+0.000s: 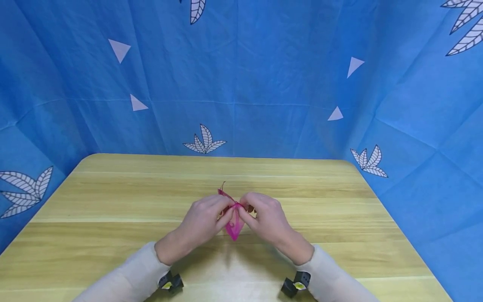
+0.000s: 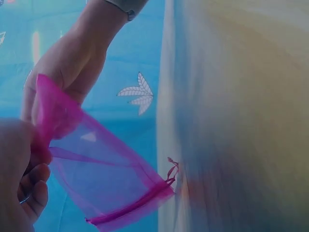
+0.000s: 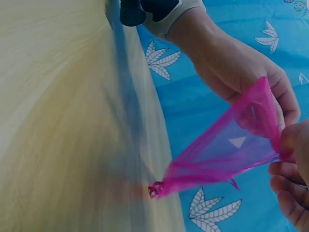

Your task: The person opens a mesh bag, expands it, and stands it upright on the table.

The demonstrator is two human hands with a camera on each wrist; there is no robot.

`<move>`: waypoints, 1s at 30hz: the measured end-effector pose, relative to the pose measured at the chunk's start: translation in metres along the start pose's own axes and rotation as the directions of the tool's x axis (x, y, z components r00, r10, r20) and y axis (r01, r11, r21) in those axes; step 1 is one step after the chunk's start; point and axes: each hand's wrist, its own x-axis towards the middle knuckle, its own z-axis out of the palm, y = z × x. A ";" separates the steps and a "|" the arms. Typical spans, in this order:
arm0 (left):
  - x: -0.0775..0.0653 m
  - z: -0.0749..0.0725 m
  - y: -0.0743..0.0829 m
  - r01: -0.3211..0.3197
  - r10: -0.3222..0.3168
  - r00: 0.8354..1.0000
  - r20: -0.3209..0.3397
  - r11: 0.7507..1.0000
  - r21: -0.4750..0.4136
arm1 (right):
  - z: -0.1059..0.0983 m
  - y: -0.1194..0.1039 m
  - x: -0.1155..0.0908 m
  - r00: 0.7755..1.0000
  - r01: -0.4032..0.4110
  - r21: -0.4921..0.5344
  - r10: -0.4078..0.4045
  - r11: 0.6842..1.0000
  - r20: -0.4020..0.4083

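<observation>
A sheer pink drawstring pouch [image 1: 235,231] hangs above the middle of the table between both hands. My left hand [image 1: 205,214] pinches its upper edge between thumb and forefinger. Close beside it, my right hand [image 1: 268,216] pinches the same edge. The left wrist view shows the see-through pouch [image 2: 108,166] spread out, with a darker gathered band and a looped cord [image 2: 172,171] at its far end. Seen from the right wrist, the pouch [image 3: 222,145] narrows toward a bunched cord end [image 3: 155,189]. I see nothing inside the sheer fabric.
Underneath is a light wood-grain table [image 1: 113,197] with rounded far corners. A blue cloth [image 1: 234,75] printed with white leaves and triangles hangs behind it and along the sides. Small black devices [image 1: 171,282] are strapped at both wrists.
</observation>
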 end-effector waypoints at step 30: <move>-0.001 0.002 -0.001 -0.151 0.153 0.988 -0.019 0.985 0.086 | 0.008 -0.003 -0.002 0.995 -0.014 -0.164 -0.002 0.986 -0.098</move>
